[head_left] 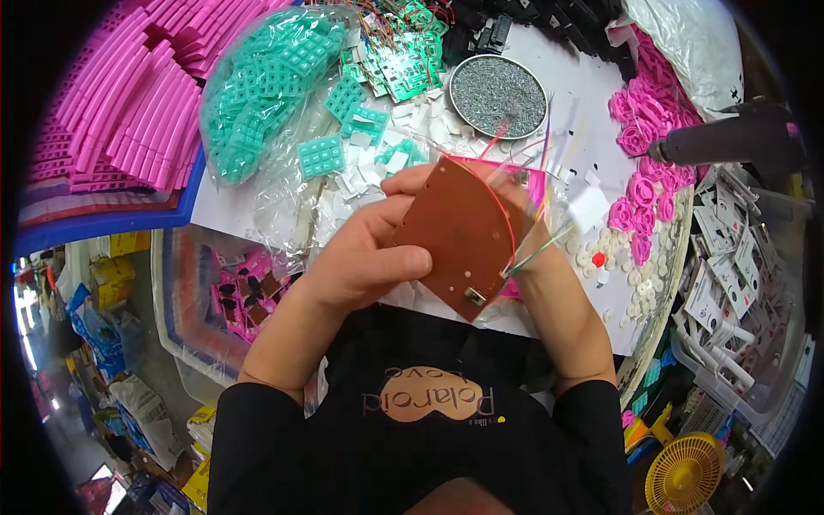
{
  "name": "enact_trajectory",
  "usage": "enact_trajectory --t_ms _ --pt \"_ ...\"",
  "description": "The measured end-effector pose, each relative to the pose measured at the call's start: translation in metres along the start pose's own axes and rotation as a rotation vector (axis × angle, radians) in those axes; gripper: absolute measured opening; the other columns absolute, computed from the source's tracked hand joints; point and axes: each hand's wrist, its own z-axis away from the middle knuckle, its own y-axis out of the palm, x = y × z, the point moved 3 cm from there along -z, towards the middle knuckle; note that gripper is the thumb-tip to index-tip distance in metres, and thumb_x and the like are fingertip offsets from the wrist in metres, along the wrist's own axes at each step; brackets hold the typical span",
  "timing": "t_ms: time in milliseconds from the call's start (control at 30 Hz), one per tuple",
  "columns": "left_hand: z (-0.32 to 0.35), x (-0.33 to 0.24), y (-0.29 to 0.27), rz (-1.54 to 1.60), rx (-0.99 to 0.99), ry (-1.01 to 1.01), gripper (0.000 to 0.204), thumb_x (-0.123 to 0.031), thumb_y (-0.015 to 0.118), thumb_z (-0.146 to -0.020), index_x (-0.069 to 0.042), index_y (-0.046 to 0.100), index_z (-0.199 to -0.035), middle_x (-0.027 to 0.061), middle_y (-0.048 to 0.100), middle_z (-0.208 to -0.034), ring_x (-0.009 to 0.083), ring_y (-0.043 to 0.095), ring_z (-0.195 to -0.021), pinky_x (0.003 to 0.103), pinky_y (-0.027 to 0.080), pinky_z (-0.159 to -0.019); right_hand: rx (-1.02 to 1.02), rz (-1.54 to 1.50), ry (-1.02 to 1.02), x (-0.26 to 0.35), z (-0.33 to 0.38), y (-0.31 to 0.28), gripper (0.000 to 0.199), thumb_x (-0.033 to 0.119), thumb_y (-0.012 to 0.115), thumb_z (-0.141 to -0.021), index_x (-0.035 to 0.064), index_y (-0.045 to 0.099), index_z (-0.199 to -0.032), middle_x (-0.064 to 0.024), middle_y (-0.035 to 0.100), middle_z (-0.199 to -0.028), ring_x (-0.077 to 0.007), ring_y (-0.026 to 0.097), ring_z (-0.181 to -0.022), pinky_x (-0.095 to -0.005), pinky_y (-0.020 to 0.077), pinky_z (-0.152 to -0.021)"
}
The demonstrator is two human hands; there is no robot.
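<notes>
My left hand (pixel 365 245) grips a brown circuit board (pixel 459 236) by its left side, thumb on the face and fingers behind. The board is tilted, with a curved right edge, a small metal part at its lower corner and thin coloured wires (pixel 542 245) along its right side. Close behind its right edge is my right hand (pixel 534 232), smeared by motion, its fingers mostly hidden by the board and wires. Part of a pink plastic piece (pixel 536 184) shows beyond the board; whether a hand touches it I cannot tell. A white square (pixel 589 209) sits beside the right hand.
Teal rubber keypads (pixel 322 157) and a dish of small screws (pixel 499 96) lie ahead. Pink casings (pixel 129 112) are stacked far left. A dark power screwdriver (pixel 721 137) juts in from the right, over pink parts (pixel 642 202) and white buttons (pixel 639 275).
</notes>
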Motion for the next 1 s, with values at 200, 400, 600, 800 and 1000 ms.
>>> enact_trajectory --t_ms 200,400,600,800,1000 --pt "0.013 -0.017 -0.011 -0.935 -0.043 0.687 0.018 -0.008 0.076 -0.09 -0.001 0.066 -0.102 0.0057 0.059 -0.115 0.0132 0.057 -0.101 0.031 0.046 -0.089 -0.299 -0.054 0.308 -0.022 0.039 0.009 0.017 0.011 0.066 -0.095 0.0011 0.072 -0.107 -0.0087 0.074 -0.096 -0.013 0.07 -0.083 -0.0291 0.0563 -0.071" --pt "0.018 -0.006 0.005 -0.383 -0.235 0.607 0.013 -0.008 0.059 -0.103 0.0 0.054 -0.113 0.0115 0.067 -0.107 0.0121 0.063 -0.088 0.029 0.05 -0.078 0.101 0.168 0.636 0.009 0.042 0.013 0.02 0.015 0.07 -0.093 -0.0009 0.071 -0.103 -0.0064 0.072 -0.086 -0.0102 0.065 -0.065 -0.0237 0.0498 -0.056" --pt "0.021 0.009 -0.006 -0.334 -0.203 0.206 0.017 -0.013 0.058 -0.104 -0.002 0.056 -0.116 0.0093 0.069 -0.091 0.0082 0.06 -0.065 0.022 0.046 -0.056 -0.272 0.083 0.16 0.043 0.056 0.021 0.025 0.006 0.072 -0.094 -0.0034 0.066 -0.116 -0.002 0.067 -0.085 -0.0063 0.06 -0.068 -0.0204 0.048 -0.06" --pt "0.018 0.01 -0.005 -0.309 -0.249 0.149 0.023 -0.013 0.056 -0.105 0.001 0.06 -0.123 0.0112 0.07 -0.09 0.0141 0.065 -0.066 0.027 0.051 -0.056 -0.432 -0.036 -0.012 0.037 0.046 0.023 0.01 0.007 0.07 -0.097 -0.0015 0.066 -0.095 -0.007 0.068 -0.085 -0.0108 0.062 -0.066 -0.025 0.0507 -0.059" --pt "0.013 0.024 -0.005 -0.128 -0.263 0.292 0.023 -0.018 0.053 -0.107 0.0 0.057 -0.121 0.0139 0.069 -0.092 0.0189 0.065 -0.066 0.03 0.054 -0.057 -0.505 -0.306 -0.052 0.016 0.053 0.026 0.01 0.008 0.072 -0.095 0.0003 0.066 -0.099 -0.0064 0.066 -0.085 -0.0117 0.061 -0.067 -0.0255 0.0505 -0.059"
